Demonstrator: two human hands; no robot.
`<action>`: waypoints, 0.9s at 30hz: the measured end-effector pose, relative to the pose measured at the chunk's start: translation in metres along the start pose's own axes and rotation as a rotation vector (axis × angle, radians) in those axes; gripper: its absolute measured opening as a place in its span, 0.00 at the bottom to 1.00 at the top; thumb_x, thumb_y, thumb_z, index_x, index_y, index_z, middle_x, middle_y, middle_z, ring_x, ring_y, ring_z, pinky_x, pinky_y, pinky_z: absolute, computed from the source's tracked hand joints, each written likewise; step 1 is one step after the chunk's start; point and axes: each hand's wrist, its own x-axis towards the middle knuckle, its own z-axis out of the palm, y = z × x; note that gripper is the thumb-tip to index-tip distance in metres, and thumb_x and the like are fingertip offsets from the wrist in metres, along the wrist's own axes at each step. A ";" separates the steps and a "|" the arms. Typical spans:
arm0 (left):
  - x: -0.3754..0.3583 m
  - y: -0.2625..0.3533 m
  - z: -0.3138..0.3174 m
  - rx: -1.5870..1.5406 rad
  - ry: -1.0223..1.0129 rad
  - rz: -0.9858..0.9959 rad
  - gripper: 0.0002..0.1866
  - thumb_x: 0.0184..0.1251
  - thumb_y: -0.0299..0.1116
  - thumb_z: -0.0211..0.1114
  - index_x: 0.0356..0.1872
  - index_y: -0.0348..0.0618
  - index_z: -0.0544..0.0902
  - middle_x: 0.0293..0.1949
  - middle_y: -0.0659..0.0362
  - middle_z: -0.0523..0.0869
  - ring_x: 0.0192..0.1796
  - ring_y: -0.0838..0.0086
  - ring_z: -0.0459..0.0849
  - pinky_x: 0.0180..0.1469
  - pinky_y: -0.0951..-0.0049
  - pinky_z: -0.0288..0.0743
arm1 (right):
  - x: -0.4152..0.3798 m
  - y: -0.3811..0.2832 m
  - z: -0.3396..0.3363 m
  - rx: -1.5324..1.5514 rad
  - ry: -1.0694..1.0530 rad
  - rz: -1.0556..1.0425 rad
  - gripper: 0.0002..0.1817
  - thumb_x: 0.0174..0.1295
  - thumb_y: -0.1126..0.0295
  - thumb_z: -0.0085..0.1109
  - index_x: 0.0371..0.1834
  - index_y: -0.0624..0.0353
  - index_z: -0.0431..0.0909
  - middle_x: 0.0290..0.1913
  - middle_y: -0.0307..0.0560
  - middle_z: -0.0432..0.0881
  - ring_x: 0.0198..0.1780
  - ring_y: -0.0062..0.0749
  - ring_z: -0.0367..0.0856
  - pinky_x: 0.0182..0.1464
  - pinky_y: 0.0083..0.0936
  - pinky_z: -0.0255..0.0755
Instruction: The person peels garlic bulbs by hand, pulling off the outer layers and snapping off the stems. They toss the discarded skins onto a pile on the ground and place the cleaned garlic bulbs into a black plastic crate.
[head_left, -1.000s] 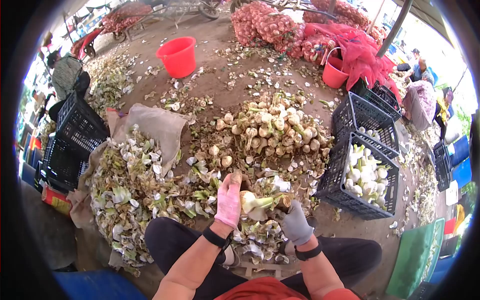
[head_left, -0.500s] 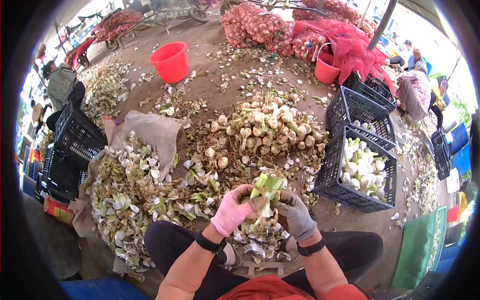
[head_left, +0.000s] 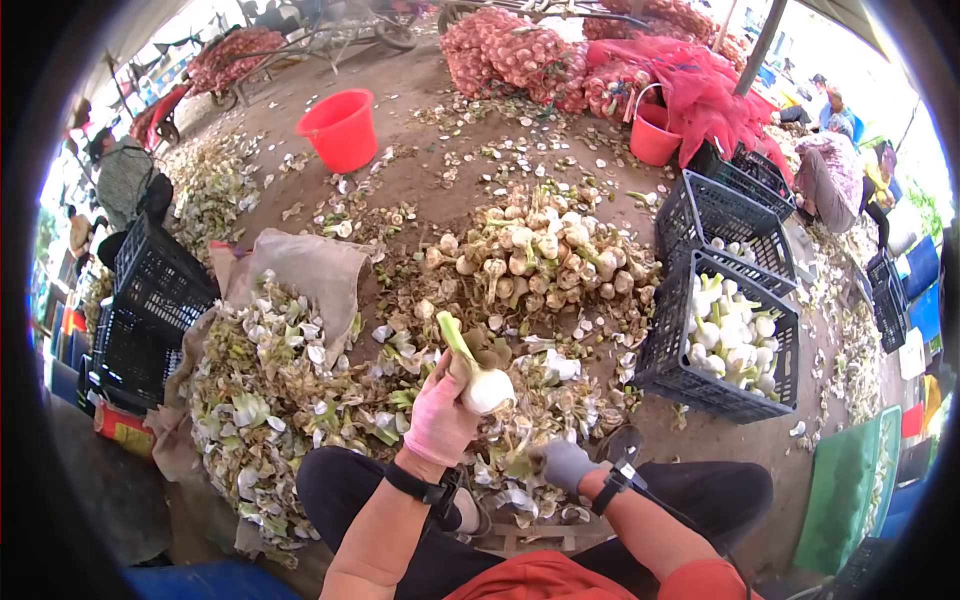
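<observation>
My left hand [head_left: 443,417], in a pink glove, is closed around a garlic bulb [head_left: 488,391]. The bulb is white and peeled, and its green stem points up and to the left. Lower right, my right hand [head_left: 566,466], in a grey glove, is low over the loose peelings between my legs. Its fingers are curled in, and what they hold, if anything, is hidden. Beyond both hands lies a heap of unpeeled garlic [head_left: 530,250] with dry brown roots and skins. Shed garlic skins [head_left: 270,400] pile up on the left.
At right, a black crate [head_left: 660,370] holds peeled garlic bulbs [head_left: 735,340], with more crates behind. Black crates [head_left: 150,300] stand at left beside a burlap sack [head_left: 315,265]. Farther off are a red bucket [head_left: 342,130], net sacks of garlic [head_left: 515,50] and other people.
The hands have parted. My left hand has turned the garlic bulb, now showing white, to the left; my right hand has let go of it and dropped toward the peelings.
</observation>
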 end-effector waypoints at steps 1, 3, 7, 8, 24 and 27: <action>0.001 0.000 -0.005 0.000 0.005 0.004 0.20 0.75 0.42 0.54 0.59 0.38 0.73 0.47 0.57 0.84 0.60 0.60 0.79 0.61 0.62 0.73 | -0.003 0.000 -0.001 -0.002 -0.005 -0.004 0.17 0.54 0.73 0.57 0.49 0.56 0.80 0.45 0.60 0.83 0.49 0.50 0.82 0.51 0.36 0.76; 0.006 -0.005 -0.020 -0.128 0.023 -0.101 0.19 0.76 0.42 0.52 0.58 0.39 0.74 0.50 0.55 0.84 0.62 0.59 0.77 0.62 0.58 0.72 | -0.012 0.005 0.000 0.139 0.333 -0.171 0.26 0.58 0.68 0.61 0.62 0.51 0.73 0.59 0.57 0.77 0.62 0.51 0.74 0.62 0.39 0.68; 0.009 -0.022 -0.011 -0.233 0.060 -0.143 0.20 0.77 0.42 0.49 0.57 0.38 0.75 0.55 0.50 0.82 0.60 0.57 0.78 0.64 0.56 0.70 | -0.043 -0.080 -0.072 0.551 0.838 -0.375 0.29 0.53 0.77 0.65 0.61 0.56 0.73 0.60 0.57 0.75 0.64 0.50 0.71 0.64 0.37 0.67; 0.010 -0.022 -0.013 -0.137 0.064 -0.214 0.22 0.78 0.44 0.47 0.57 0.36 0.75 0.56 0.48 0.81 0.60 0.57 0.78 0.65 0.56 0.70 | -0.048 -0.093 -0.083 0.487 1.035 -0.455 0.27 0.52 0.81 0.65 0.58 0.57 0.75 0.57 0.56 0.78 0.60 0.49 0.75 0.61 0.36 0.70; 0.026 -0.035 -0.038 -0.335 0.155 -0.134 0.21 0.80 0.41 0.43 0.62 0.39 0.72 0.58 0.53 0.80 0.61 0.64 0.78 0.64 0.57 0.73 | -0.055 -0.081 -0.061 0.419 0.362 -0.444 0.27 0.54 0.78 0.67 0.59 0.62 0.72 0.58 0.53 0.74 0.54 0.44 0.78 0.56 0.32 0.73; 0.019 -0.039 -0.034 -0.172 0.176 -0.125 0.18 0.79 0.38 0.46 0.60 0.38 0.73 0.56 0.53 0.81 0.60 0.64 0.79 0.64 0.58 0.74 | -0.062 -0.088 -0.066 0.456 0.781 -0.242 0.31 0.50 0.74 0.72 0.59 0.61 0.70 0.59 0.55 0.71 0.52 0.49 0.77 0.54 0.35 0.74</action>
